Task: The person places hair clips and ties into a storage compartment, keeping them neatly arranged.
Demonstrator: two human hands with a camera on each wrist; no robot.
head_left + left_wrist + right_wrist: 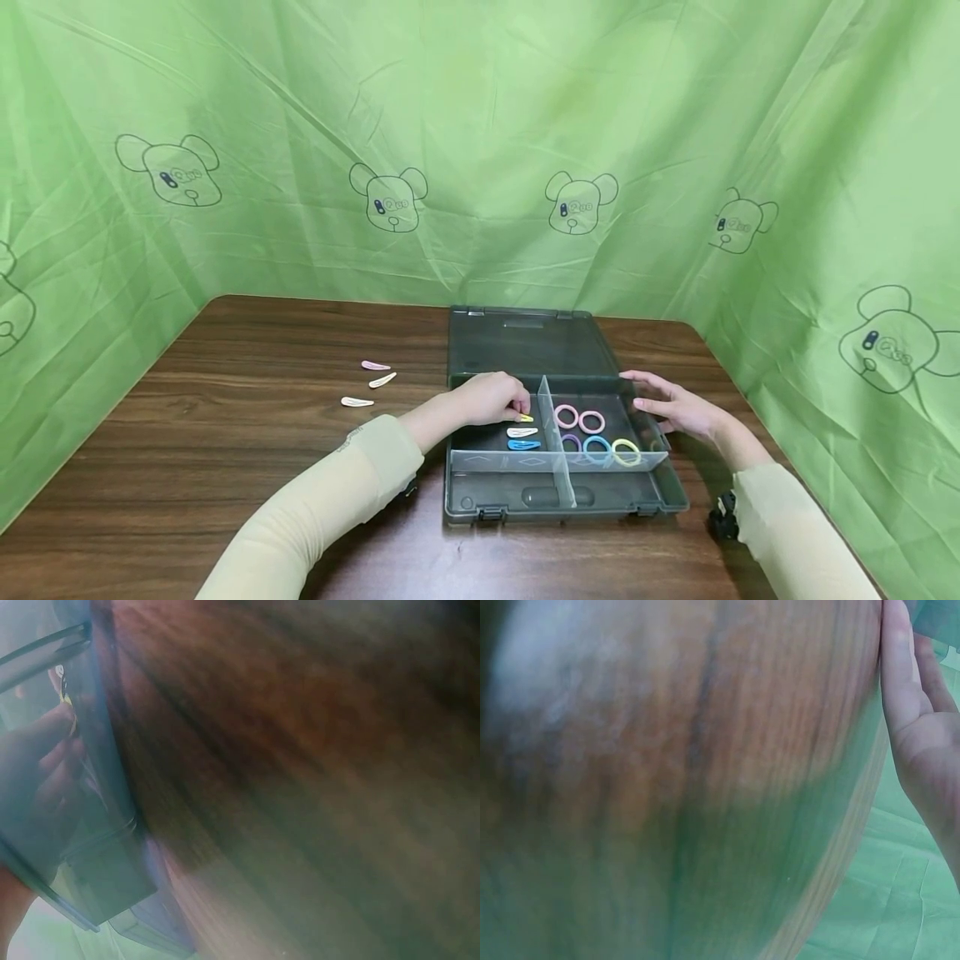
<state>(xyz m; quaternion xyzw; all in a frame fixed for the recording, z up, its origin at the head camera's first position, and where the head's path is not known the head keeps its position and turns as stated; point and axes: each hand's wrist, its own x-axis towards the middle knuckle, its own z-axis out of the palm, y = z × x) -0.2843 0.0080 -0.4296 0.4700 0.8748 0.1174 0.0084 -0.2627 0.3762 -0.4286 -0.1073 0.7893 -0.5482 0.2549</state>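
Observation:
My left hand reaches into the back left compartment of a dark translucent divider box. Its fingertips pinch a yellow snap hair clip, partly covered by the fingers; the left wrist view also shows the yellow clip at the fingertips. Just in front of it lie a white hair clip and a blue hair clip. My right hand rests against the box's right side with its fingers extended. Pink hair ties, plus purple, blue and yellow ones, lie in the back right compartment.
Left of the box, a purple hair clip, a cream one and a white one lie on the wooden table. The box's lid lies open toward the back. Green cloth surrounds the table.

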